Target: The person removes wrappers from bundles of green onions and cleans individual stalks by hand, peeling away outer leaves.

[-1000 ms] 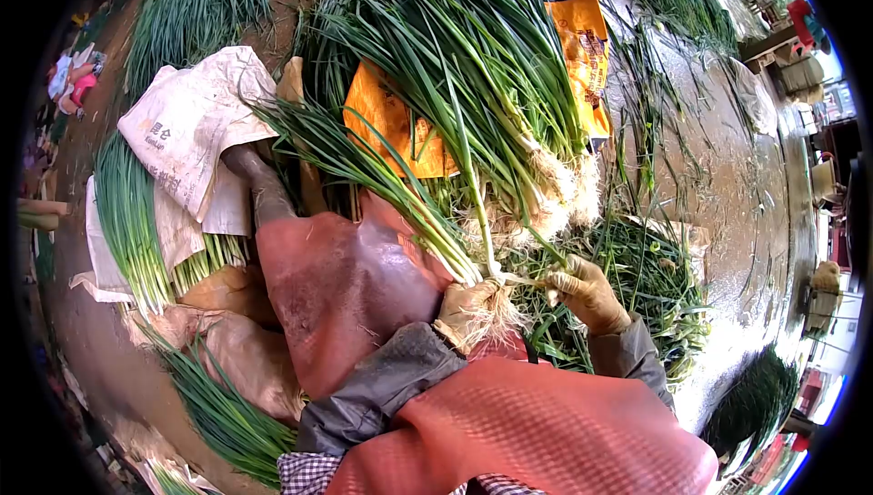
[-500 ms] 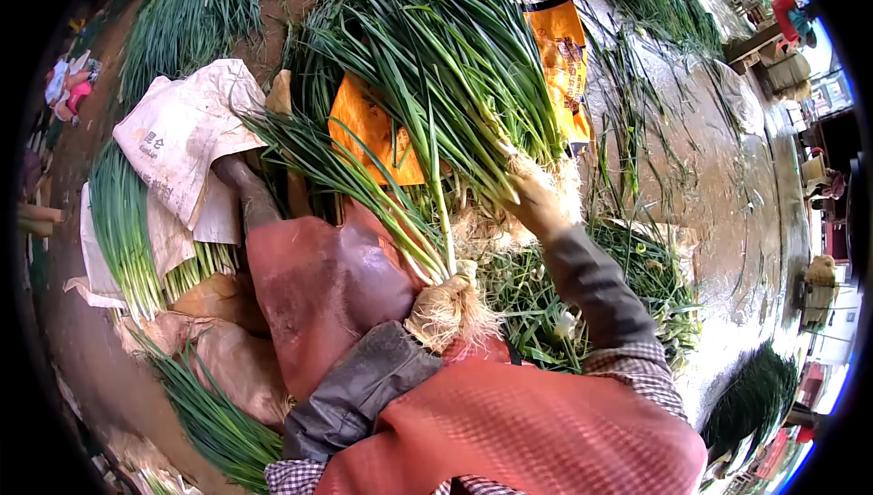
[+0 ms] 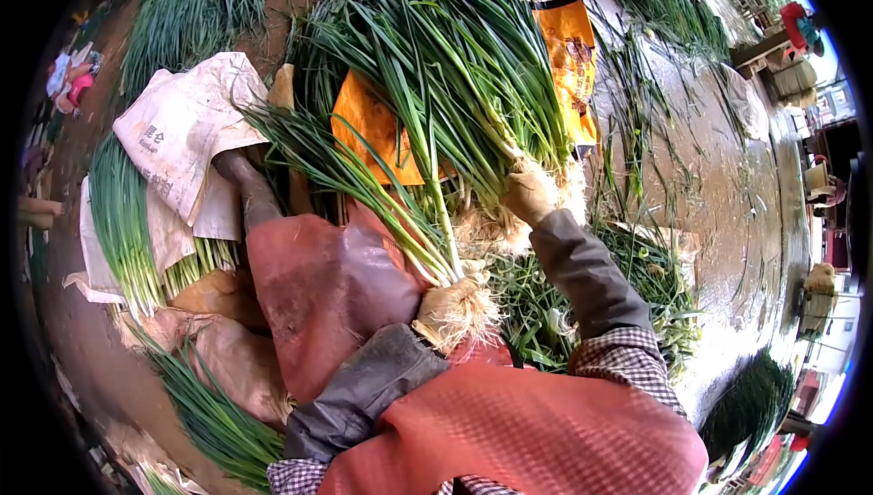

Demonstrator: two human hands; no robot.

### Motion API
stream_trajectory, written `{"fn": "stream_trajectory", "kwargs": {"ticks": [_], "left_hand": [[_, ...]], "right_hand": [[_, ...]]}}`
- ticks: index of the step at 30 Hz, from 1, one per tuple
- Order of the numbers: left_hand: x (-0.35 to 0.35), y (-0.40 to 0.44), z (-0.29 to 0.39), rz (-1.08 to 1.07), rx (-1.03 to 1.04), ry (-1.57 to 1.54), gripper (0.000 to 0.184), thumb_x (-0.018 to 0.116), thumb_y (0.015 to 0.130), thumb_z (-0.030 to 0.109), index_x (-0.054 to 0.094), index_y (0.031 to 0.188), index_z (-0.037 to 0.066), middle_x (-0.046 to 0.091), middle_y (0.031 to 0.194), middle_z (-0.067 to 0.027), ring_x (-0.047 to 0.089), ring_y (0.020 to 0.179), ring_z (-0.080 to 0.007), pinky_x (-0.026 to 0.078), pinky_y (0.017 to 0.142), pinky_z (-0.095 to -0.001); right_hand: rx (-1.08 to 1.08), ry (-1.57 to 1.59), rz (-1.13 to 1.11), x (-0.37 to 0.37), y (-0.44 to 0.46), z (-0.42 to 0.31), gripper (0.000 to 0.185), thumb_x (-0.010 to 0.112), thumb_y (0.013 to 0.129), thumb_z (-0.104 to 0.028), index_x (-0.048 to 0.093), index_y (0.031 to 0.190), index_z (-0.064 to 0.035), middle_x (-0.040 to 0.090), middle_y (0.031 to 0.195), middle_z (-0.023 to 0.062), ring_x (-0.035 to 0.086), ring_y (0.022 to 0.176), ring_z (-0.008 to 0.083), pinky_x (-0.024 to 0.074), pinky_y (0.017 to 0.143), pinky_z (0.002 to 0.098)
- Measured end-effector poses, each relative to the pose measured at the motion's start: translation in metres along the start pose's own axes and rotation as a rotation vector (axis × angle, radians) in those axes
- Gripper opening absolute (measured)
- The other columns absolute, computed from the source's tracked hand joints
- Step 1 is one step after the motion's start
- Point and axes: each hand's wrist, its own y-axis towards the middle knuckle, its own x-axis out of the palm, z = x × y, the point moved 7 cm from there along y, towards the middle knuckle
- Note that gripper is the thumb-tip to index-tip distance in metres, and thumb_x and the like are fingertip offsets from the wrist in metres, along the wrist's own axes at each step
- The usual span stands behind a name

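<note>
Head view, left hand: the gloved left hand (image 3: pixel 441 309) is closed around a small bunch of green onions (image 3: pixel 396 213) near the root end, probably so that the ends line up.
Held bunch: its roots (image 3: pixel 477 318) spill out beside the glove, while the leaves slant forward and left, clear of the fist.
Red apron: the red apron (image 3: pixel 327 286) covers the lap under that hand, likely against wet and soil.
Right hand: the gloved right hand (image 3: pixel 530 193) is at the root end of the big pile (image 3: pixel 436 68); its fingers are hidden, so I cannot tell whether they grip a stalk.
Big pile: roots face the person, which seems to put the stems within reach.
Orange sack: the orange sack (image 3: pixel 568 54) lies under the pile, perhaps shielding it from the wet floor (image 3: pixel 718 204).
Leafy heap: a tangled leafy heap (image 3: pixel 637 290) lies beside the right forearm.
</note>
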Motion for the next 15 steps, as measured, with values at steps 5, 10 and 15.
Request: {"fn": "stream_trajectory", "kwargs": {"ticks": [5, 10, 15], "left_hand": [[0.011, -0.008, 0.007, 0.040, -0.015, 0.075, 0.022, 0.055, 0.089, 0.000, 0.056, 0.111, -0.002, 0.063, 0.093, -0.0105, 0.064, 0.078, -0.0177, 0.055, 0.067, -0.0269], [0.003, -0.006, 0.007, 0.081, 0.024, 0.046, 0.018, 0.055, 0.088, -0.001, 0.057, 0.105, -0.008, 0.062, 0.094, -0.0134, 0.064, 0.081, -0.0212, 0.056, 0.071, -0.0293], [-0.005, 0.003, 0.003, 0.066, 0.017, -0.128, 0.020, 0.052, 0.087, -0.004, 0.055, 0.107, -0.006, 0.061, 0.091, -0.0136, 0.061, 0.077, -0.0230, 0.055, 0.073, -0.0317]], "right_hand": [[0.198, 0.598, -0.302, -0.005, -0.071, -0.077, 0.021, 0.062, 0.089, -0.020, 0.060, 0.093, 0.0000, 0.060, 0.071, 0.0029, 0.052, 0.055, 0.0063, 0.0459, 0.047, 0.0172], [0.226, 0.939, 0.001, -0.029, -0.097, -0.078, 0.031, 0.060, 0.091, -0.027, 0.058, 0.109, -0.0012, 0.063, 0.088, 0.0065, 0.053, 0.067, 0.0082, 0.0446, 0.058, 0.0223], [0.153, 1.051, -0.398, 0.025, -0.072, -0.071, 0.035, 0.059, 0.091, -0.033, 0.059, 0.102, 0.0001, 0.058, 0.070, 0.0029, 0.049, 0.055, 0.0061, 0.0389, 0.049, 0.0214]]}}
